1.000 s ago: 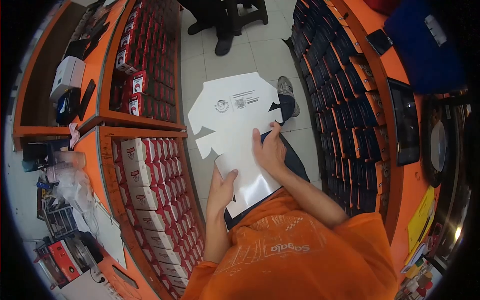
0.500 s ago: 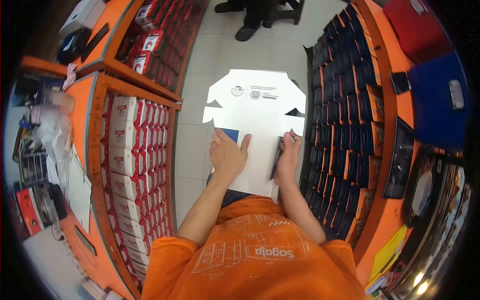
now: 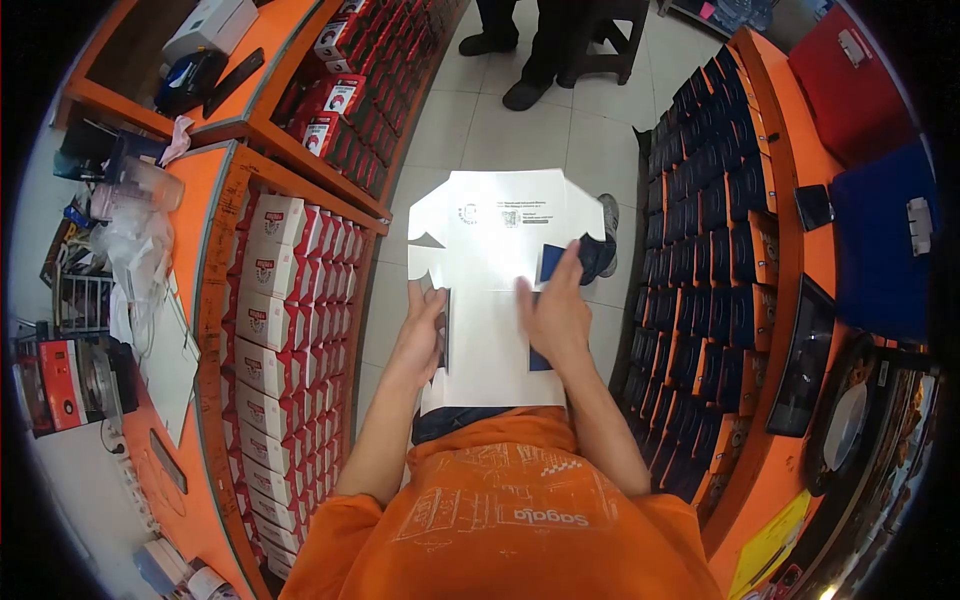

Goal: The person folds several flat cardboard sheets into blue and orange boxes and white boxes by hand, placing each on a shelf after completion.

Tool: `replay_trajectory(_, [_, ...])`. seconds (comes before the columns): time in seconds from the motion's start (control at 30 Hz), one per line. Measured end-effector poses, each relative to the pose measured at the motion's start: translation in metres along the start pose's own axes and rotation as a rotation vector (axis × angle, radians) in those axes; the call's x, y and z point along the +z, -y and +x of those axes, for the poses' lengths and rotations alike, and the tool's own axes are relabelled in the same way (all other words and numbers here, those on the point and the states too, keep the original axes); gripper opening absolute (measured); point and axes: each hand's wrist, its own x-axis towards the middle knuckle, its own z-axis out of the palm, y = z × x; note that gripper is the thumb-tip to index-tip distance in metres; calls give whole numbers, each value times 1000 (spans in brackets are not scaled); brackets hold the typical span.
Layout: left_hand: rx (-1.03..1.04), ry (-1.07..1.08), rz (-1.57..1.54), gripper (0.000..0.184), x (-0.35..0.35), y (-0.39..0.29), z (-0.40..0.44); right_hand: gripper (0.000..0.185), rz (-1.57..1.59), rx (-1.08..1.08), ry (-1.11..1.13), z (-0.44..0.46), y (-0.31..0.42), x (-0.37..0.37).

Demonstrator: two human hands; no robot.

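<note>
Smooth white cardboard sheet (image 3: 490,320), softly glossy
Matt orange cloth shirt (image 3: 510,510); glossy tiled floor (image 3: 520,130); shiny blue plastic box (image 3: 880,250).

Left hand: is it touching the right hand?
Apart: the head view shows the left hand and right hand at opposite sides of the white card, its surface visible between them.

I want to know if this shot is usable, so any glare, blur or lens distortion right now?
Head view: glare washes the middle of the white cardboard sheet; the right hand looks blurred at its fingers; fisheye distortion bows the shelves, with black corners.
</note>
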Motion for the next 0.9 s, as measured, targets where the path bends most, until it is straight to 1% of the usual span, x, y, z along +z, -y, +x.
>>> replay_trajectory(0.03, [35, -23, 77, 58, 1, -1, -4, 94, -209, -31, 60, -3, 6, 8])
replay_trajectory(0.07, [36, -18, 83, 58, -5, 3, 3, 105, -418, -58, 118, -4, 9, 12])
replay_trajectory(0.1, [143, 62, 330, 59, -18, 12, 13, 105, -417, -50, 117, -4, 9, 12])
replay_trajectory(0.13, [247, 143, 572, 60, -22, 15, 16, 109, -374, -50, 136, -3, 9, 12])
replay_trajectory(0.17, [241, 149, 570, 60, -19, 21, 18, 114, -332, -51, 154, -3, 7, 12])
replay_trajectory(0.2, [422, 30, 882, 64, -8, 25, 20, 114, -338, -45, 152, -5, 2, 12])
replay_trajectory(0.23, [610, -97, 1188, 68, 4, 29, 23, 111, -309, -98, 125, -7, -7, 14])
replay_trajectory(0.27, [617, -93, 1182, 68, 15, 31, 27, 109, -279, -156, 97, -8, -13, 14])
replay_trajectory(0.3, [396, -17, 1349, 71, 26, 33, 30, 109, -284, -157, 91, -9, -16, 10])
replay_trajectory(0.33, [163, 62, 1503, 74, 31, 35, 31, 100, -159, -183, 65, -12, -20, 7])
replay_trajectory(0.37, [184, 81, 1402, 82, 27, 42, 36, 92, -33, -207, 39, -15, -23, 4])
replay_trajectory(0.4, [192, 84, 1399, 82, 23, 43, 41, 92, -38, -210, 33, -15, -30, 3])
replay_trajectory(0.47, [270, 243, 1317, 85, 4, 40, 50, 72, 291, -258, -50, -16, -46, 5])
replay_trajectory(0.5, [222, 366, 1034, 86, -18, 37, 67, 62, 421, -191, -14, -16, -46, -1])
replay_trajectory(0.53, [184, 483, 751, 87, -38, 25, 87, 61, 376, -208, -67, -12, -60, 3])
replay_trajectory(0.6, [-50, 323, 78, 83, -49, -28, 71, 57, 461, -63, 35, -11, -55, -16])
replay_trajectory(0.63, [3, 115, 105, 81, -54, -34, 85, 57, 455, -75, 32, -9, -60, -21])
replay_trajectory(0.67, [56, -97, 130, 80, -60, -36, 103, 54, 393, -144, 67, -6, -68, -21])
replay_trajectory(0.7, [72, -101, 123, 80, -66, -34, 126, 50, 334, -217, 102, 0, -76, -18])
replay_trajectory(0.73, [-8, 129, -82, 77, -75, -29, 154, 50, 339, -235, 98, 8, -87, -11])
replay_trajectory(0.77, [-87, 374, -279, 74, -78, -29, 181, 48, 643, -194, 214, 23, -103, -3])
replay_trajectory(0.8, [-1, 362, -209, 62, -73, -22, 199, 47, 937, -138, 337, 31, -118, -2])
replay_trajectory(0.83, [48, 383, -51, 54, -57, -28, 192, 49, 1395, 93, 405, 43, -128, -8])
replay_trajectory(0.87, [101, 407, 108, 47, -40, -35, 185, 55, 1519, 109, 306, 54, -138, -3])
replay_trajectory(0.9, [103, 433, 112, 47, -27, -38, 183, 55, 1473, 204, 194, 68, -145, -1])
